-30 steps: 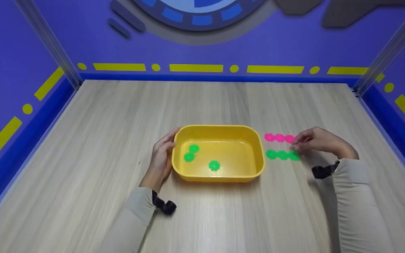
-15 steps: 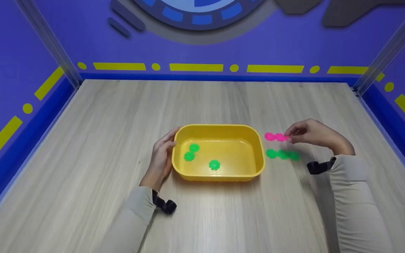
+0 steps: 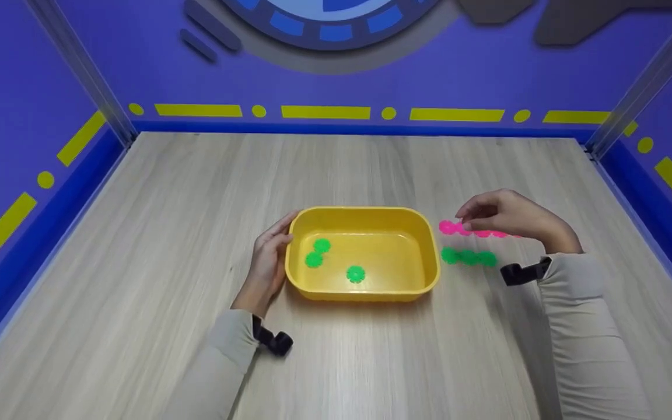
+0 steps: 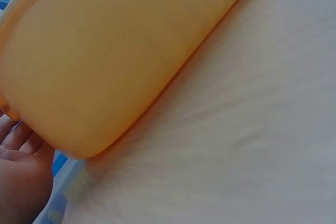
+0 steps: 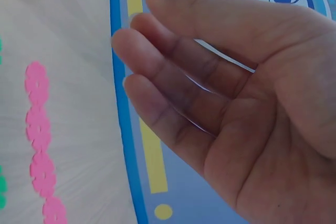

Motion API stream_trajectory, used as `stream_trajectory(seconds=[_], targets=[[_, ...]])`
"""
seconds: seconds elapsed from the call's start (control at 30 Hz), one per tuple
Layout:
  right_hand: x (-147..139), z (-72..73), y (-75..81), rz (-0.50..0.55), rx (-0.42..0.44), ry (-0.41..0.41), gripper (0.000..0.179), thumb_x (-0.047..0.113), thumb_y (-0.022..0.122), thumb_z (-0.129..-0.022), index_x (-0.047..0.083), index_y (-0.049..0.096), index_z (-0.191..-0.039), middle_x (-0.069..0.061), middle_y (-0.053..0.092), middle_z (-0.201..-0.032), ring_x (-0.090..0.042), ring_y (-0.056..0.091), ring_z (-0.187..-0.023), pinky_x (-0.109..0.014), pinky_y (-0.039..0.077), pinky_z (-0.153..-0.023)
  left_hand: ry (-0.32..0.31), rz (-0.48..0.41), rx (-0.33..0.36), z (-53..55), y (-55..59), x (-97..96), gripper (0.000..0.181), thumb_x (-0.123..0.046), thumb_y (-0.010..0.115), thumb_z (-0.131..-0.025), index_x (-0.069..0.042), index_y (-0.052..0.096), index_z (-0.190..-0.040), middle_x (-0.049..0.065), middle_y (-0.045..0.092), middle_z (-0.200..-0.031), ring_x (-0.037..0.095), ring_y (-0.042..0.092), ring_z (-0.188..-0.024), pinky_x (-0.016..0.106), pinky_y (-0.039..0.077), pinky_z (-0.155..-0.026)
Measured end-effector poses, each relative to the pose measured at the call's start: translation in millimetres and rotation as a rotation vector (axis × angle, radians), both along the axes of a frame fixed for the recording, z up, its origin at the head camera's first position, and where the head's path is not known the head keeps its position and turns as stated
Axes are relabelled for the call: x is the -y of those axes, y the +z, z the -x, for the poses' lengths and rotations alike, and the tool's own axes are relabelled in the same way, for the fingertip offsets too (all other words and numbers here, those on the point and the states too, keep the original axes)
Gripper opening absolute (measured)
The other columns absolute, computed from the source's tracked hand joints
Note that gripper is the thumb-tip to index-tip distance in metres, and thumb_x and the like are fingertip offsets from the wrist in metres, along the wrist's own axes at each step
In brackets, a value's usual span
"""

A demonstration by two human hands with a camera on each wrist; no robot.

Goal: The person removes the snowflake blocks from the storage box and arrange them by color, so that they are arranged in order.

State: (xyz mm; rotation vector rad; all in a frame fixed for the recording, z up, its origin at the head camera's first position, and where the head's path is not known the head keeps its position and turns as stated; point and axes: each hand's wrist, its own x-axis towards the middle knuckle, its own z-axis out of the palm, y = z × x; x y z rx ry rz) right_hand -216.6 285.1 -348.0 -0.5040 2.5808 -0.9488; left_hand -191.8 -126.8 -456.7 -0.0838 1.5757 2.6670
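Observation:
In the head view my left hand (image 3: 267,256) holds the left end of a yellow plastic tub (image 3: 365,296), thumb at the rim and fingers along the outer wall. The tub's side (image 4: 105,61) fills much of the left wrist view. My right hand (image 3: 508,217) hovers over a row of pink snowflake building discs (image 3: 446,227), partly covering it. In the right wrist view the fingers are loosely bent, apart from the thumb, with nothing between them; several pink discs (image 5: 38,129) lie joined edge to edge beside them. Nearer me runs a row of green discs (image 3: 469,257).
Inside the tub lie a touching pair of green discs (image 3: 314,259) and a single green disc (image 3: 356,274). Everything rests on a pale wooden table (image 3: 336,361). Blue panels (image 3: 336,87) with yellow markings enclose its back and sides.
My right hand has moved left and away from me, off the green row and along the pink row, baring pink discs at its right end. The left hand and tub have stayed put.

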Motion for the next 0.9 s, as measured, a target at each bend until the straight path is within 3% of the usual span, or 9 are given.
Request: stream_trajectory(seconds=[0.17, 0.43, 0.6, 0.9], targets=[[10.4, 0.2, 5.3, -0.007, -0.017, 0.025, 0.025, 0.02, 0.065, -0.091, 0.009, 0.068, -0.112, -0.007, 0.071, -0.103, -0.013, 0.066, -0.088, -0.028, 0.057, -0.08, 0.001, 0.001, -0.007, 0.0, -0.7, 0.0, 0.054, 0.008, 0.038, -0.087, 0.006, 0.042, -0.141, 0.016, 0.038, -0.152, 0.02, 0.031, -0.144, 0.032, 0.026, -0.118], [31.0, 2.5, 10.2, -0.041, -0.055, 0.078, 0.024, 0.021, 0.067, -0.089, 0.012, 0.069, -0.111, -0.004, 0.071, -0.102, -0.021, 0.066, -0.092, -0.027, 0.057, -0.079, 0.007, -0.001, -0.013, 0.9, -0.6, -0.4, 0.054, 0.008, 0.039, -0.086, 0.008, 0.042, -0.14, 0.018, 0.038, -0.151, 0.021, 0.031, -0.143, 0.033, 0.026, -0.118], [46.6, 6.1, 12.9, -0.048, -0.075, 0.123, 0.025, 0.022, 0.068, -0.088, 0.009, 0.07, -0.11, -0.005, 0.071, -0.102, -0.019, 0.065, -0.091, -0.033, 0.058, -0.083, 0.021, -0.012, 0.006, 1.2, 1.1, -1.7, 0.055, 0.009, 0.039, -0.085, 0.008, 0.043, -0.14, 0.018, 0.04, -0.15, 0.02, 0.031, -0.144, 0.033, 0.026, -0.119], [75.4, 14.1, 18.3, -0.062, -0.063, 0.213, 0.026, 0.019, 0.07, -0.087, 0.009, 0.069, -0.111, -0.005, 0.072, -0.099, -0.017, 0.065, -0.087, -0.031, 0.058, -0.081, 0.012, -0.011, 0.005, 0.0, 1.0, -0.7, 0.055, 0.008, 0.039, -0.086, 0.006, 0.043, -0.14, 0.016, 0.04, -0.151, 0.02, 0.033, -0.143, 0.033, 0.027, -0.118]])
